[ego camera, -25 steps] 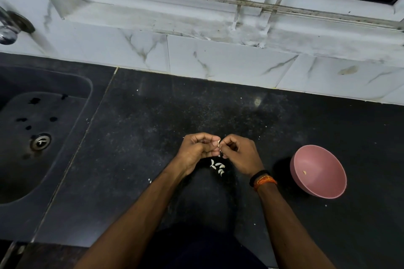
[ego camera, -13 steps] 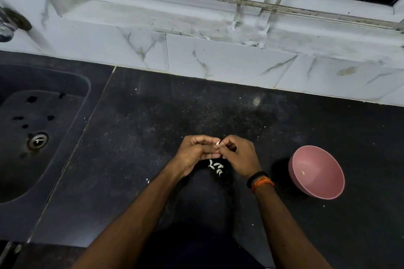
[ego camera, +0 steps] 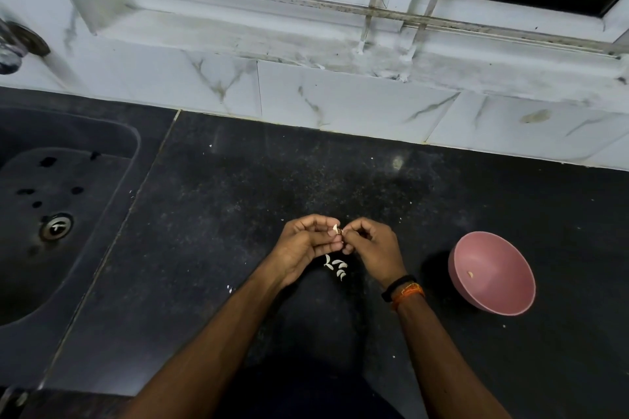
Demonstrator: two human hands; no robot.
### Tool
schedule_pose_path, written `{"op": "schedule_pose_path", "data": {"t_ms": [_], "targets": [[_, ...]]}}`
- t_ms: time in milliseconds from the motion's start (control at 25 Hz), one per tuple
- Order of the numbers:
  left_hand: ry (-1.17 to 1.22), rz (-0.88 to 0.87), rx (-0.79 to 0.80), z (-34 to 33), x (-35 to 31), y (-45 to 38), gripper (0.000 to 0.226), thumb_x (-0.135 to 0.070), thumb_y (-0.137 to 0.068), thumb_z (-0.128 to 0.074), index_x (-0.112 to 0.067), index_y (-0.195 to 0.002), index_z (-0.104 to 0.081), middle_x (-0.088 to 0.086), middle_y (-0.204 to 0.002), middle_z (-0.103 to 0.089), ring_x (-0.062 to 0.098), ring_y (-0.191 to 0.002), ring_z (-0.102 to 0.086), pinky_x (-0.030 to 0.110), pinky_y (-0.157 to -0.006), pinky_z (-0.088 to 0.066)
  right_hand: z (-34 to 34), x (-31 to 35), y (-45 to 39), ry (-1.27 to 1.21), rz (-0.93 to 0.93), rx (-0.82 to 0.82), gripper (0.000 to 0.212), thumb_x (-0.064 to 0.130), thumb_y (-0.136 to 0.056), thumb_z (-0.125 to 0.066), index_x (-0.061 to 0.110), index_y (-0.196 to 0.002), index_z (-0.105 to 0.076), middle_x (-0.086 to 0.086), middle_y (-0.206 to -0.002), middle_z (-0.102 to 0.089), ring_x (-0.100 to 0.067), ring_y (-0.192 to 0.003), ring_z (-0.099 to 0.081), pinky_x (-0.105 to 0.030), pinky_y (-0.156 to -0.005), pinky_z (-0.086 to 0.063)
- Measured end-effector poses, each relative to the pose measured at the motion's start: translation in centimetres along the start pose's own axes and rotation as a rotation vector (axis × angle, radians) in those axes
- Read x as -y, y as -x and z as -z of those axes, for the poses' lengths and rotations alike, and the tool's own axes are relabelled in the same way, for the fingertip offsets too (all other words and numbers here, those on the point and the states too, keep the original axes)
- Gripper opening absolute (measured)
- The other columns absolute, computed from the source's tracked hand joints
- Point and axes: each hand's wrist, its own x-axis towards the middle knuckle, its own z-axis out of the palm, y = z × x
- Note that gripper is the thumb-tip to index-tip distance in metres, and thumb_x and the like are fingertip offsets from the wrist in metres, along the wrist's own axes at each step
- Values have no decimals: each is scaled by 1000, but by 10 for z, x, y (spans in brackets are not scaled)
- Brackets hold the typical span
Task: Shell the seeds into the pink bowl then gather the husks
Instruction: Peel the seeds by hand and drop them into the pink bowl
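Head view: seed [ego camera: 337,230] husk now split between both unmoved hands.

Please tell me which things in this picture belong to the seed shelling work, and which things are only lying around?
Belonging to the job:
- small pale seed, pinched between left hand and right hand
- round pink plastic bowl with one kernel inside
- little heap of white curved husks on the black stone counter

Only lying around:
- dark sink
- metal tap
- white crumbs

Bowl [ego camera: 492,274] pink; husks [ego camera: 337,267] white; counter [ego camera: 238,214] black, pale-speckled; wall tiles [ego camera: 340,102] white, grey-veined; wristbands [ego camera: 405,289] black, apparently orange.
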Motion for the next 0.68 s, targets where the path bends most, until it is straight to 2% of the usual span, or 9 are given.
{"op": "schedule_pose_path", "data": {"t_ms": [200, 320, 440, 680], "targets": [[25, 12, -20, 0, -2, -3, 33, 14, -88, -58, 2, -117, -68, 16, -93, -71, 24, -87, -72, 36, -81, -60, 6, -1, -1, 138, 37, -41, 10, 11, -88, -73, 16, -80, -74, 1, -73, -73, -13, -67, -71, -29, -67, -59], [1, -1, -42, 0, 0, -5, 28, 11, -89, -58, 0, -112, -70, 14, -91, -70, 22, -82, -71, 35, -79, -60, 7, -1, -3, 278, 87, -41, 11, 10, -83, -76, 20, -80, -74, 7, -77, -72, -5, -72, -68, -22, -70, -54], [-12, -8, -78, -3, 0, -6, 20, 9, -91, -57, 0, -105, -68, 14, -86, -69, 20, -77, -70, 33, -74, -59, 8, -1, -3, 317, 118, -16, 15, 9, -87, -72, 23, -88, -78, 13, -84, -74, 0, -79, -69, -17, -74, -52], [-29, -10, -57, -7, 0, -8, 30, 10, -91, -56, 0, -116, -69, 14, -91, -71, 21, -83, -70, 37, -83, -60, 10, 5, -4, 242, 115, -9, 10, 15, -89, -72, 22, -92, -78, 11, -85, -76, -4, -78, -72, -27, -77, -59]]}}
